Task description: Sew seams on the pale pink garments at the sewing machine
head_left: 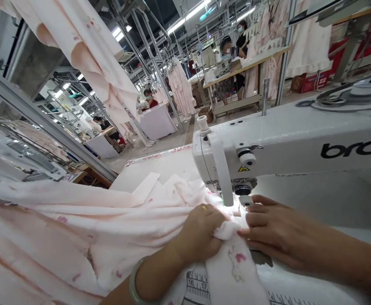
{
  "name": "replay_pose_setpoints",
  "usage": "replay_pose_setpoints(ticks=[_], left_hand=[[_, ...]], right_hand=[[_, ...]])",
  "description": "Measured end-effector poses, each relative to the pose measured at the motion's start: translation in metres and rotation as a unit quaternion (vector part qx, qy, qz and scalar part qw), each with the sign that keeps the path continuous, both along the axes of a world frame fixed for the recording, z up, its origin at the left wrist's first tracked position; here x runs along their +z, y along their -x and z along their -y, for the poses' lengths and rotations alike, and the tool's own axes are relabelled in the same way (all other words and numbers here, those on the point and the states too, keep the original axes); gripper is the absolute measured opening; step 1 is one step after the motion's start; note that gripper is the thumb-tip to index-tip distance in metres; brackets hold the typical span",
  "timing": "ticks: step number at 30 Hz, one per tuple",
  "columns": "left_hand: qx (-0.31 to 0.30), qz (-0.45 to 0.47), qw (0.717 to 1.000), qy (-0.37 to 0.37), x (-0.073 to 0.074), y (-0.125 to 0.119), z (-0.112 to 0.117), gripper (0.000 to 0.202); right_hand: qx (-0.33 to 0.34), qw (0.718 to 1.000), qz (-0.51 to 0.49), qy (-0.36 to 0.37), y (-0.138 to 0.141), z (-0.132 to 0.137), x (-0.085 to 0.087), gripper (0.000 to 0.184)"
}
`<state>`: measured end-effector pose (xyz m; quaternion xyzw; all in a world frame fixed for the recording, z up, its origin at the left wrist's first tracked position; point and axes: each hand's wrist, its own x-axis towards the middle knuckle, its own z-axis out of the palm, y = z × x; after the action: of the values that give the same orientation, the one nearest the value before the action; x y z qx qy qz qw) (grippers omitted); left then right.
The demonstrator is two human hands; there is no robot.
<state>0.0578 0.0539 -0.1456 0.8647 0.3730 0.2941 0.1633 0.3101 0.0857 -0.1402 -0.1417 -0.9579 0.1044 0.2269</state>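
My left hand (201, 233), with a ring and a pale green bangle, is closed on a bunched fold of pale pink printed fabric (109, 220) just in front of the needle area of a white sewing machine (287, 140). A strip of the fabric hangs down from that fold toward me. My right hand (274, 228) is on the right of the strip, fingers stretched and somewhat apart. One fingertip touches the fabric edge, and the upper fingers are beside a small white knob (245, 201) by the needle. The needle itself is hidden by glare and a white guard (223, 173).
A printed ruler scale (198, 286) runs along the near table edge. Pink garment pieces (86, 51) hang overhead on the left, beside a metal rail (45, 114). Farther back are other sewing tables (245, 70), seated co-workers and a red box (311, 81).
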Motion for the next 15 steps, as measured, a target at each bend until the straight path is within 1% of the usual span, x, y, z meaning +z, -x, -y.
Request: replay_pose_setpoints(ticks=[2,4,6,9,12,14,15], left_hand=[[-0.033,-0.046,0.996,-0.072,-0.005,0.002,0.001,0.02],[-0.044,-0.083,0.989,-0.111,-0.007,0.002,0.002,0.023],[-0.041,-0.103,0.987,-0.12,-0.007,0.001,0.003,0.024],[-0.03,-0.113,0.988,-0.1,-0.004,0.0,0.003,0.024],[-0.039,-0.122,0.988,-0.084,0.0,0.0,0.005,0.027],[-0.052,-0.14,0.985,-0.085,0.002,0.0,0.008,0.028],[-0.058,-0.151,0.983,-0.087,0.004,0.001,0.009,0.028]], right_hand=[[-0.003,0.999,0.017,0.04,0.0,0.0,0.001,0.036],[-0.006,0.997,0.024,0.074,0.0,0.001,0.002,0.035],[-0.002,0.995,0.02,0.096,0.0,0.001,0.002,0.033],[0.012,0.993,0.018,0.115,-0.001,0.001,0.003,0.03],[-0.003,0.995,0.022,0.096,-0.004,-0.002,0.001,0.035],[-0.039,0.998,-0.004,0.048,-0.006,-0.005,-0.004,0.034],[-0.057,0.998,-0.023,0.018,-0.007,-0.007,-0.007,0.029]])
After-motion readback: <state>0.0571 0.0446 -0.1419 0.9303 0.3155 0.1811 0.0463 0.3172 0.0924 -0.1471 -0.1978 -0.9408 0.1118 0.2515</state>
